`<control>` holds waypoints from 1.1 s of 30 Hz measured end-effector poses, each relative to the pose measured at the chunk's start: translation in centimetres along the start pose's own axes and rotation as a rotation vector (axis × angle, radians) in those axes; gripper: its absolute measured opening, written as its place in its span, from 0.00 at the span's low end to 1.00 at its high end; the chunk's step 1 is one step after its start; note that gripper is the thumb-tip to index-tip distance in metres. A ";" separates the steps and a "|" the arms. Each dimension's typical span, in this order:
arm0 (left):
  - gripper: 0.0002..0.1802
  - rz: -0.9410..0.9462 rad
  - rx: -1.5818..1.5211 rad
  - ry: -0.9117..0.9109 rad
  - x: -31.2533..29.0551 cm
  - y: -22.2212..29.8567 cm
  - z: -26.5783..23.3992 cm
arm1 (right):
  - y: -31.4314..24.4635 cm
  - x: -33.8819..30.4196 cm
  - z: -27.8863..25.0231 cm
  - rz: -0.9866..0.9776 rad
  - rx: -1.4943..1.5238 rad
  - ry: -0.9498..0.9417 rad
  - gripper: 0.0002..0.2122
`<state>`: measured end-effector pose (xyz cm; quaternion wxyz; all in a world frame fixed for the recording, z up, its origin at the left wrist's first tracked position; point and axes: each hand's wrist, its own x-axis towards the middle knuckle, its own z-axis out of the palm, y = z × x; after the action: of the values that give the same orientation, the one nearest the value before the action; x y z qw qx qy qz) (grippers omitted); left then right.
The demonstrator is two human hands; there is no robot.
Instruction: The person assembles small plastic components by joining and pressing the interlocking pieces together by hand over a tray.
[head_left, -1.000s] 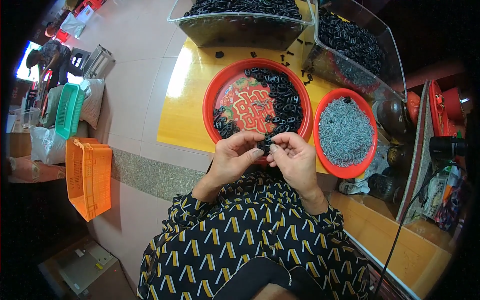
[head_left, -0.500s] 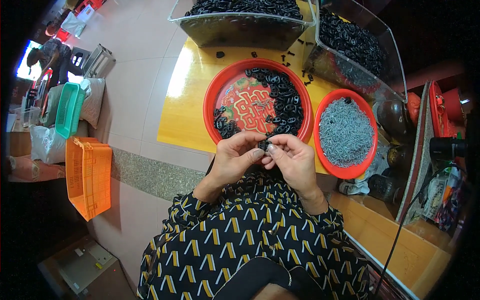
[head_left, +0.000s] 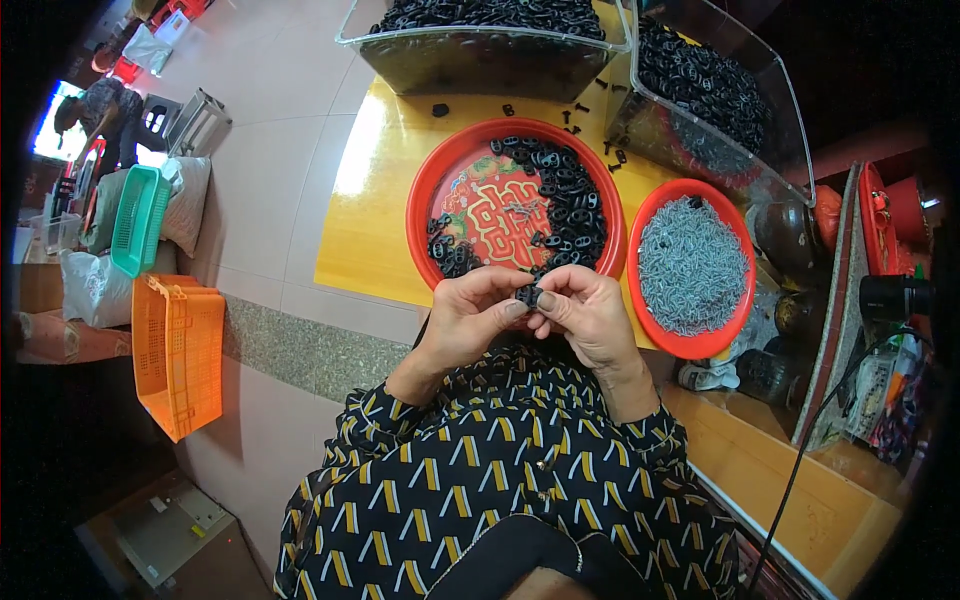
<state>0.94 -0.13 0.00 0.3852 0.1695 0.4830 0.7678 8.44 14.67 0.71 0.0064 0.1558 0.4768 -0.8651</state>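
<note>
A small black plastic part (head_left: 529, 294) is pinched between my two hands, just over the near rim of a round red tray (head_left: 415, 215). My left hand (head_left: 468, 312) grips it from the left with thumb and fingers. From the other side, my right hand (head_left: 584, 316) has thumb and forefinger closed on the same part; the fingertips hide much of it. In the tray lie many black plastic pieces with two holes (head_left: 575, 200), heaped along the right, and a smaller pile at the left. A few screws lie at its middle.
To the right is a red bowl (head_left: 640, 305) full of silvery screws (head_left: 692, 262). Two clear bins (head_left: 480, 65) of black parts stand at the yellow table's (head_left: 365, 190) far side. Loose black pieces lie nearby. An orange basket (head_left: 180, 350) stands on the floor at left; a person (head_left: 110, 110) is beyond.
My right hand has shifted slightly, its thumb tilting against the black part. The left hand stays almost where it was.
</note>
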 end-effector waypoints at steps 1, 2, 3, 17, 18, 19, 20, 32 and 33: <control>0.14 0.009 0.005 0.001 0.0 -0.1 -0.1 | 0.1 0.0 0.0 0.003 0.010 -0.006 0.06; 0.14 0.018 0.009 0.002 0.0 -0.2 -0.1 | 0.2 0.0 0.0 0.003 0.010 -0.007 0.06; 0.14 0.019 0.010 0.003 0.0 -0.2 -0.1 | 0.3 0.0 0.1 -0.003 0.025 -0.017 0.06; 0.12 0.137 0.271 -0.067 0.6 0.2 0.4 | 0.4 0.4 -0.1 -0.019 0.099 -0.096 0.05; 0.12 0.136 0.271 -0.070 0.7 0.2 0.6 | 0.5 0.5 -0.2 -0.021 0.110 -0.086 0.05; 0.12 0.153 0.319 -0.055 0.7 0.3 0.7 | 0.6 0.6 -0.3 -0.022 0.119 -0.078 0.05; 0.12 0.169 0.367 -0.040 0.7 0.3 0.8 | 0.4 0.5 -0.2 -0.023 0.119 -0.080 0.05; 0.16 0.143 0.158 -0.038 0.5 0.4 1.0 | -1.7 -0.4 0.9 0.000 -0.024 -0.008 0.06; 0.16 0.148 0.163 -0.040 0.3 0.7 1.1 | -2.2 -0.4 1.1 0.034 -0.068 -0.018 0.05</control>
<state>1.08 0.60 1.09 0.3218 0.2509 0.5222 0.7489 8.12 14.92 3.21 0.0306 0.1560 0.5032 -0.8494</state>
